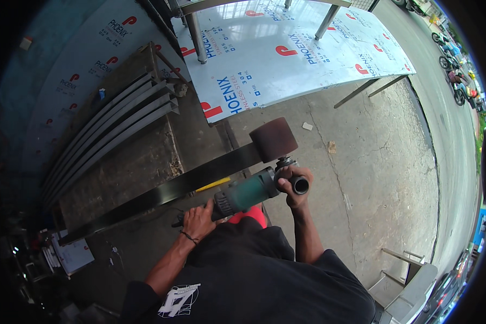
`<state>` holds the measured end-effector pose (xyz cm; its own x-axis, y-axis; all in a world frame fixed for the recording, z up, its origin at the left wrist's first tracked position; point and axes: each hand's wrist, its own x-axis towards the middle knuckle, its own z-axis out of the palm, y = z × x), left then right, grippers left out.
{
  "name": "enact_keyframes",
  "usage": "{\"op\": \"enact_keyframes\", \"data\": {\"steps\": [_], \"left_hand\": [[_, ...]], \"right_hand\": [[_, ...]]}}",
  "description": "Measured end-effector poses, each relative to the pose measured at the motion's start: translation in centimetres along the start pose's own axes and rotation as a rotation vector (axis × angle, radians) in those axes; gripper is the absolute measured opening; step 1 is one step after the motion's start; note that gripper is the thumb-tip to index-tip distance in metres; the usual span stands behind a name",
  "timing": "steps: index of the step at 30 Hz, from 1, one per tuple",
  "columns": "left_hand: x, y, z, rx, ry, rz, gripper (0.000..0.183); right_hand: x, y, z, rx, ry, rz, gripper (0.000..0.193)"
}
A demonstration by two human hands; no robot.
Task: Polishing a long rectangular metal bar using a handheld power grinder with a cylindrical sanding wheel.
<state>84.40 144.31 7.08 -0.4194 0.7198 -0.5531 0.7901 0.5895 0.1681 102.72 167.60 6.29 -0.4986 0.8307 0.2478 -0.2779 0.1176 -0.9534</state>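
Both my hands are on a green power grinder (pixel 248 193) in front of my body. The fingers of my left hand (pixel 200 221) close round the rear of its body. At the front, my right hand (pixel 297 183) wraps round the black side handle (pixel 300 186). A dark red abrasive drum (pixel 274 139) on the grinder's spindle overlaps the right end of a long dark metal bar (pixel 173 190). Whether the drum touches the bar I cannot tell. The bar reaches left along the edge of a worn workbench, with a shiny patch midway.
Several grey metal strips (pixel 113 121) lie on the worn workbench (pixel 124 156). Beyond stands a table covered in printed blue-white film (pixel 275 70). A yellow strip (pixel 213 184) shows below the bar. Metal frames (pixel 405 286) stand lower right. A road (pixel 456 162) with motorbikes runs along the right.
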Motion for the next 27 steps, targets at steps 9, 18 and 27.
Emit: {"op": "enact_keyframes", "data": {"steps": [9, 18, 27], "left_hand": [[1.8, 0.5, 1.2, -0.008, 0.043, 0.074, 0.091], [-0.8, -1.9, 1.1, 0.029, 0.174, 0.210, 0.067], [-3.6, -4.3, 1.3, 0.042, 0.274, 0.060, 0.064]], "right_hand": [[0.2, -0.6, -1.0, 0.035, 0.075, -0.022, 0.037], [-1.1, -8.1, 2.4, -0.220, -0.152, -0.234, 0.027], [-0.3, -5.0, 5.8, -0.097, -0.213, -0.231, 0.027]]}}
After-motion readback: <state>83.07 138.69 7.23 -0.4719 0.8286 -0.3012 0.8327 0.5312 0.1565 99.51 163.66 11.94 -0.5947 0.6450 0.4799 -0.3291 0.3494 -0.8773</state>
